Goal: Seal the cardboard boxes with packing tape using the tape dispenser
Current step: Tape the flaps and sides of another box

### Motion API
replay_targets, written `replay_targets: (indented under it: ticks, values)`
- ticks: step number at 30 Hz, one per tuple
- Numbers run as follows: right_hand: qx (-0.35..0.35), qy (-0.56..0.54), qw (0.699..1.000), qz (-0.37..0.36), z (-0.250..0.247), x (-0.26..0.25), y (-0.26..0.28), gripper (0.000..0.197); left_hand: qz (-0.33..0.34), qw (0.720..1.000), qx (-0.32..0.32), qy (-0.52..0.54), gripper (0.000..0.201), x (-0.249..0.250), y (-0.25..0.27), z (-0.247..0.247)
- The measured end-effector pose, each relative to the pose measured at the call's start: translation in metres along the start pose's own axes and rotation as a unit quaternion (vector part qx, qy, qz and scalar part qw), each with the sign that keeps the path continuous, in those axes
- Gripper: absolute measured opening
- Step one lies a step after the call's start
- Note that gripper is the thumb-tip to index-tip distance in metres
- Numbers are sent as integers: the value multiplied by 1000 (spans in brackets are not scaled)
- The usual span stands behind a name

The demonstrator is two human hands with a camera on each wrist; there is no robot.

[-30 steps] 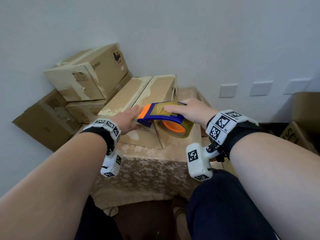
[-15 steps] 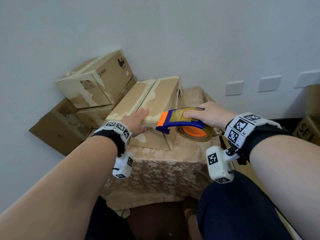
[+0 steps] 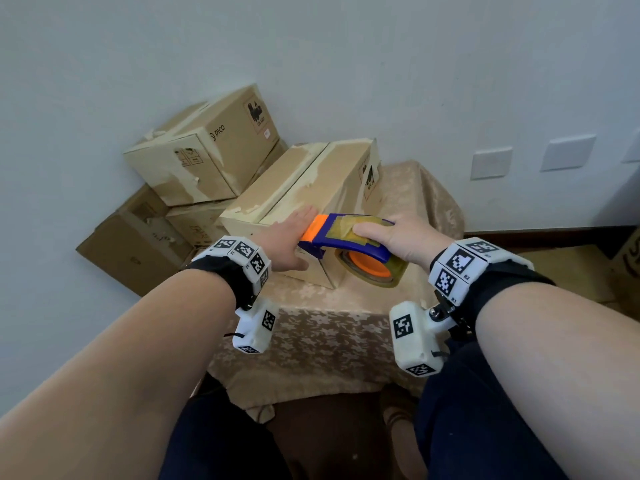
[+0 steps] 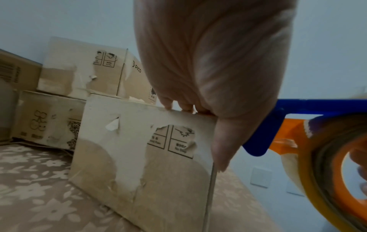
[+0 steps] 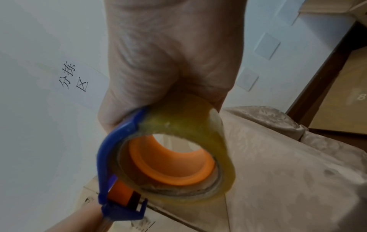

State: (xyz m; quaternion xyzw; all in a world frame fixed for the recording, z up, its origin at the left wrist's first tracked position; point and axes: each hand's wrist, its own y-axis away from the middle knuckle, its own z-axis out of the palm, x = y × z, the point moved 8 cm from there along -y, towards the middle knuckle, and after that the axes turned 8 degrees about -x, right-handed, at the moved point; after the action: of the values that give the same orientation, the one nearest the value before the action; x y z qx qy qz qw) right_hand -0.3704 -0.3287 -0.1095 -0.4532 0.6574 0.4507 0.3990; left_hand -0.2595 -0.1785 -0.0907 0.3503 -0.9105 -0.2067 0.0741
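Cardboard steadied the job: the left hand [image 3: 289, 242] lay flat-fingered on the tan cardboard box [image 3: 332, 181] while the right hand [image 3: 398, 237] gripped the blue-and-orange plastic tape dispenser [image 3: 349, 242] at its near edge, probably to start a strip.

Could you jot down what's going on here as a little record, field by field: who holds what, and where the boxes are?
Left hand: flat on top of the near box, thumb down its front face
Right hand: grips the tape dispenser
Dispenser: blue frame, orange core, at the box's near top edge
Near box: on a table under a patterned cloth, flap seam visible
Other boxes: stacked to the left by the wall
Wall plates: to the right
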Motion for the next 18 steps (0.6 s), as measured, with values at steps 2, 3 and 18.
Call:
replay_targets:
  ticks: [2,3,18]
  values:
    - [0,-16,1000,0,0,5,-1,52,1,1000,8,2,111,-1,0,-1]
    - [-2,-23,1000,-1,0,7,0,50,0,1000,8,0,112,0,0,0]
    - [-19,-87,994,-62,-22,11,40,34,-38,999,9,-17,116,7,1,-1]
